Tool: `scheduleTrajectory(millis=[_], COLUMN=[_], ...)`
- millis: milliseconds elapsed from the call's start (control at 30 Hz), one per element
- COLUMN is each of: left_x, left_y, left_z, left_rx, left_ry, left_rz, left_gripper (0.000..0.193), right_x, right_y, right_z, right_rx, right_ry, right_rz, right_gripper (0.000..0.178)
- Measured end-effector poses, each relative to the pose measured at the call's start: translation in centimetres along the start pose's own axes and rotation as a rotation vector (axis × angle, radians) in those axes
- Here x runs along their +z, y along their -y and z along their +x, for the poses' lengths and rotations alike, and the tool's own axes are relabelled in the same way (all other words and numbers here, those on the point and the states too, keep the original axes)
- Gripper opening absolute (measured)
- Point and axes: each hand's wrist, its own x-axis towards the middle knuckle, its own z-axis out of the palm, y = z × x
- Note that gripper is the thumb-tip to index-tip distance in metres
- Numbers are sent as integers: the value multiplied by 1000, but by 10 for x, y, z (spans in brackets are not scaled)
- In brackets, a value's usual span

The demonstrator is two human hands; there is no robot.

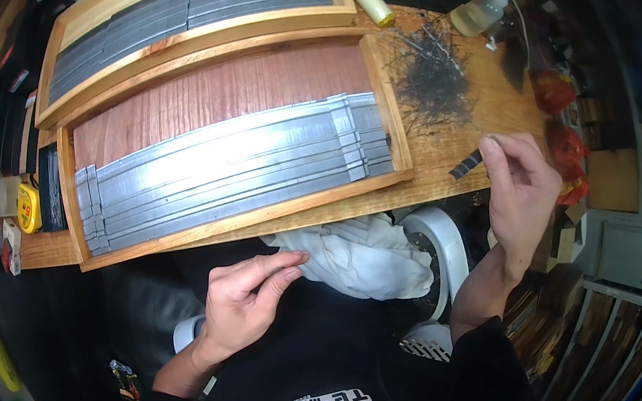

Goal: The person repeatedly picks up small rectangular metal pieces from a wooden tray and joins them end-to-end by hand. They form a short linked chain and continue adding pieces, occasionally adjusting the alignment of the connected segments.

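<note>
My right hand (523, 186) is raised over the table's front right edge. Between its thumb and fingers it pinches a short dark strip (466, 165) marked with lighter cross lines. In front of my body, below the table edge, my left hand (247, 301) has its thumb and forefinger brought together; whatever may be between them is too small to name. Closest to both hands is a wooden tray (248, 230) with rows of long grey metal strips (228, 172) across its front half. Short grey pieces (347, 140) lie crosswise near its right end.
A second wooden tray (194, 39) of grey strips adjoins it behind. To the right lie a heap of thin dark wires (431, 72) and a squeeze bottle (481, 15). At left stand a yellow container (28, 208) and a green-tipped bottle (2, 196). White cloth (361, 256) drapes below the table.
</note>
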Motion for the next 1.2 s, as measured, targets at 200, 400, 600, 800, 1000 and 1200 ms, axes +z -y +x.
scheduleTrajectory(millis=[200,400,600,800,1000,1200], left_x=[2,-4,-17,-15,-16,-35], left_y=[-14,-22,-7,-13,-4,-27], left_z=[11,23,32,27,33,16], left_rx=[87,283,420,423,365,-316], left_ry=[49,23,-26,5,21,444], left_rz=[34,236,363,309,229,35], left_gripper=[20,32,32,29,30,12], right_x=[33,93,114,108,114,97], right_y=[28,34,30,34,35,42], right_z=[-39,-62,-52,-66,-68,-96], right_rx=[-170,-352,-370,-409,-308,126], right_ry=[596,595,612,568,524,695], right_rz=[310,599,685,637,626,612], right_gripper=[16,27,31,32,28,17])
